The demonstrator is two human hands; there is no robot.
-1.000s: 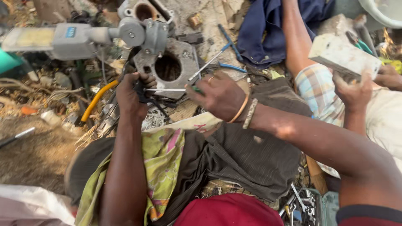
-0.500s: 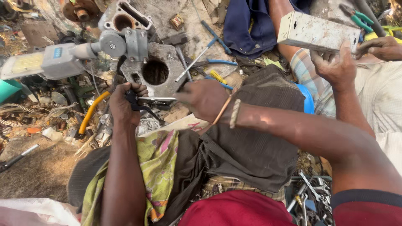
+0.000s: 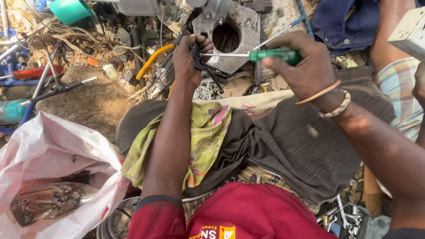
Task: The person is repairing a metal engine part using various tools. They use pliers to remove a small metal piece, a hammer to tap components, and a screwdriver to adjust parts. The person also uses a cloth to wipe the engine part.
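My right hand (image 3: pixel 305 62) grips a screwdriver with a green handle (image 3: pixel 274 55); its thin metal shaft runs left to my left hand (image 3: pixel 188 57). That hand is closed around a small black part with dark wires (image 3: pixel 201 64) hanging from it. Both hands are held just in front of a grey metal casting with a round hole (image 3: pixel 230 37). My lap below is covered by dark striped cloth (image 3: pixel 287 150) and a green patterned cloth (image 3: pixel 208 132).
A white plastic sack (image 3: pixel 57 146) holding a shiny metal piece lies at lower left. Scrap wires, a yellow hose (image 3: pixel 152 59), rods and a teal container (image 3: pixel 71 9) litter the ground. Another person sits at right, holding a pale metal box (image 3: pixel 409 31).
The view has dropped and closed in on my lap. My right hand now holds the screwdriver level against the part in my left hand. The other person's box has shifted to the right edge.
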